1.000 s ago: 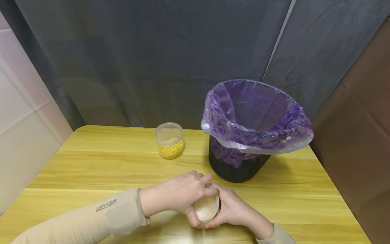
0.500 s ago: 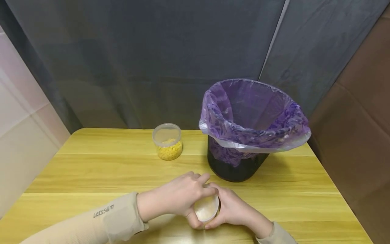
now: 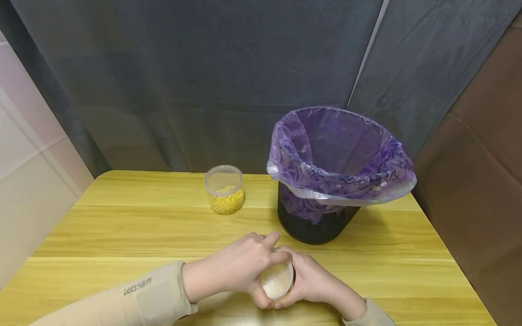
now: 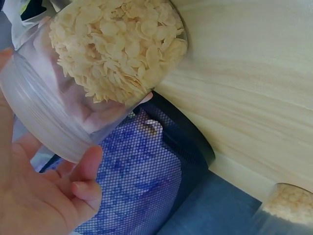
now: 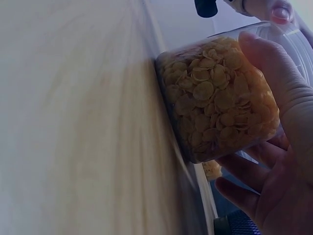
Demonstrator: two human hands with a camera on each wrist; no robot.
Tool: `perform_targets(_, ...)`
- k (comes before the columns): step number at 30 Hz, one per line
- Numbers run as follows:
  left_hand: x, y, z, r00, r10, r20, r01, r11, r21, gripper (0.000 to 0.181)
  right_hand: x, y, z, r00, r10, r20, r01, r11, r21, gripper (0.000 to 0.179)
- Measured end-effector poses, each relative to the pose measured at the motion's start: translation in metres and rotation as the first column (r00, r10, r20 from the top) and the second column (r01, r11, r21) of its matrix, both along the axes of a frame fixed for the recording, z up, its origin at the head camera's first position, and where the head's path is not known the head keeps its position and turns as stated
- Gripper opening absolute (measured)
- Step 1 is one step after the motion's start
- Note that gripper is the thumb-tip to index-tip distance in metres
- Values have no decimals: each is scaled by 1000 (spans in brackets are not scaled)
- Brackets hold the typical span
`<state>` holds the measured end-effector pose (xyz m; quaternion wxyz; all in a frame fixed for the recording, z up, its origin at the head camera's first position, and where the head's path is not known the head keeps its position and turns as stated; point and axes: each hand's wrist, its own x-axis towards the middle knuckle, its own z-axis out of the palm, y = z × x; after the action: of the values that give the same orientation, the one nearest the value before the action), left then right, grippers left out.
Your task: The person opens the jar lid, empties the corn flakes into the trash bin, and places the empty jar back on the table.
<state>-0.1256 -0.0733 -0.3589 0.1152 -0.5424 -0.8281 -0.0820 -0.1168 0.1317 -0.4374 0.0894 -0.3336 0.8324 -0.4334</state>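
My left hand (image 3: 240,269), its fingers bent, grips the whitish round plastic lid (image 3: 278,280) of a clear cylindrical plastic jar (image 5: 220,98) part-filled with pale yellow flakes (image 4: 115,54); my right hand (image 3: 311,278) curls round its wall. I hold it on the near side of the black mesh bin (image 3: 311,228); whether it touches the yellow wood-grain table (image 3: 142,226) I cannot tell. Left of the bin stands a second clear round plastic jar (image 3: 225,192), also holding flakes. A purple plastic bag (image 3: 346,185) lines the bin, folded over its rim. Behind the bin hangs a dark grey curtain (image 3: 195,90).
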Motion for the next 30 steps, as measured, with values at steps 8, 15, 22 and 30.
perform_targets(8, 3, 1, -1, 1000, 21, -9, -21, 1000, 21, 66, 0, 1, 1, 1000, 5, -7, -5, 1000, 4, 84)
perform_targets(15, 7, 2, -2, 999, 49, -6, -48, 998, 26, 67, 1, 1, 0, 999, 5, -33, -5, 1000, 9, 83)
perform_targets(22, 8, 2, -1, 998, 67, -11, -67, 998, 20, 69, 1, 1, -1, 999, 18, -49, -19, 1000, -15, 82)
perform_targets(30, 9, 3, -2, 998, 67, -16, -66, 997, 41, 68, 0, 1, -1, 999, 18, -35, -19, 1000, -21, 84)
